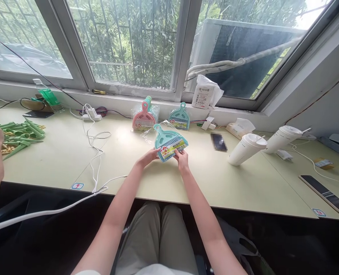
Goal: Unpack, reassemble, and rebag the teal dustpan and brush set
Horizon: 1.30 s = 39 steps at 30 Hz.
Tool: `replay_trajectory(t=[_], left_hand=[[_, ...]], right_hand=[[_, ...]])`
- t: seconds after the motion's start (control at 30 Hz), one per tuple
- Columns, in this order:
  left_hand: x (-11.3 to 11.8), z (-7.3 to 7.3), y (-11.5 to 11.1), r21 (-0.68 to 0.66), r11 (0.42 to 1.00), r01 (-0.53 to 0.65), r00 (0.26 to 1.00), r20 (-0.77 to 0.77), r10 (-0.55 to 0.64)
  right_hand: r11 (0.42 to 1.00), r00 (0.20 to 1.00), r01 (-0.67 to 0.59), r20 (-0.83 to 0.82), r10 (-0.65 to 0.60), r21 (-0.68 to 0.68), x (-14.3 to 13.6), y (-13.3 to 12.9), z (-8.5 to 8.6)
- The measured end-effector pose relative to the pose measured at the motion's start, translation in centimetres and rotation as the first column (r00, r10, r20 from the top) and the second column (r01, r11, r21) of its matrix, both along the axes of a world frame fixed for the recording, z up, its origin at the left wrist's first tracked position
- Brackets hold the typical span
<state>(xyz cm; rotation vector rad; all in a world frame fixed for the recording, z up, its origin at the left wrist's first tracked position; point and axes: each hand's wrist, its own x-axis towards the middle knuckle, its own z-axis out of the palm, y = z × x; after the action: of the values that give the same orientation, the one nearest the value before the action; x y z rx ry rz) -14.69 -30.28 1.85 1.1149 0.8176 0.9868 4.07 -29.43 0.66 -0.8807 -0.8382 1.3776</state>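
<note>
Left of two cups (246, 151), left grip (149, 157) and right grip (182, 160) pinch one teal dustpan (166, 136)

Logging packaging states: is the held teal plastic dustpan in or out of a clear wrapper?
The teal plastic dustpan looks in: clear, crinkled plastic film shows on both sides of its handle.

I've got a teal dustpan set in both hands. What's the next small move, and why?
I'd probably ease the held dustpan set forward and stand it in front of the single teal set. The left grip and right grip support its lower part from either side, and that similar set stands just behind it, beside the pink-fronted stack.
</note>
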Motion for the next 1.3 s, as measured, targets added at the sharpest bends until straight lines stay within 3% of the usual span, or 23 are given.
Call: replay_trajectory(t=[0.27, 0.4, 0.53, 0.6, 0.7, 0.73, 0.8, 0.87, 0.97, 1.03, 1.1, 1.23, 1.3], left_hand=[[2.1, -0.7, -0.6, -0.049, 0.986, 0.158, 0.987, 0.021, -0.157], [2.4, -0.7, -0.2, 0.037, 0.999, -0.005, 0.996, 0.088, 0.002], [2.6, -1.0, -0.3, 0.068, 0.993, -0.100, 0.995, 0.037, 0.098], [3.0, -1.1, -0.8, 0.036, 0.999, -0.034, 0.999, 0.028, 0.033], [3.7, -0.9, -1.3, 0.009, 0.982, 0.191, 0.979, 0.072, -0.191], [3.8, -0.7, -1.4, 0.017, 0.976, 0.217, 0.972, 0.089, -0.217], [3.9, -0.3, -1.1, 0.058, 0.989, 0.133, 0.983, 0.123, -0.140], [3.5, 0.1, -0.6, 0.119, 0.991, -0.066, 0.987, 0.151, 0.048], [2.7, 0.5, -0.2, 0.217, 0.911, -0.351, 0.932, 0.181, 0.316], [2.4, 0.6, -0.3, 0.245, 0.880, -0.406, 0.912, 0.176, 0.371], [2.6, 0.6, -0.9, 0.232, 0.915, -0.331, 0.942, 0.145, 0.304], [4.1, 0.4, -1.9, 0.166, 0.986, -0.017, 0.995, 0.102, 0.000], [4.7, 0.3, -1.8, 0.192, 0.981, -0.001, 0.994, 0.111, -0.021]], right_hand=[[0.992, 0.992, 0.121, -0.024, -0.121, 0.020, 0.5, 0.6, 0.2], [0.994, 0.994, 0.105, -0.035, -0.104, 0.039, 0.0, 0.3, 0.3], [0.993, 0.992, 0.115, -0.058, -0.114, 0.015, -0.4, 0.3, -0.1], [0.989, 0.987, 0.147, -0.070, -0.146, 0.014, -0.1, 0.3, -0.1], [0.982, 0.980, 0.184, -0.090, -0.180, 0.039, 0.6, 0.3, 0.2], [0.981, 0.978, 0.187, -0.104, -0.182, 0.046, 0.8, 0.3, 0.3], [0.984, 0.978, 0.174, -0.127, -0.167, 0.048, 0.8, 0.4, 0.4], [0.992, 0.985, 0.119, -0.127, -0.114, 0.032, 0.4, 0.5, 0.3], [1.000, 0.994, -0.015, -0.111, 0.016, 0.018, -0.7, 0.6, -0.1], [0.998, 0.992, -0.063, -0.109, 0.066, 0.027, -1.2, 0.5, -0.2], [0.998, 0.993, -0.028, -0.109, 0.033, 0.048, -1.4, 0.4, -0.1], [0.974, 0.980, 0.178, -0.115, -0.163, 0.139, -0.8, 0.0, 0.5], [0.964, 0.975, 0.204, -0.121, -0.185, 0.169, -0.5, 0.0, 0.8]])
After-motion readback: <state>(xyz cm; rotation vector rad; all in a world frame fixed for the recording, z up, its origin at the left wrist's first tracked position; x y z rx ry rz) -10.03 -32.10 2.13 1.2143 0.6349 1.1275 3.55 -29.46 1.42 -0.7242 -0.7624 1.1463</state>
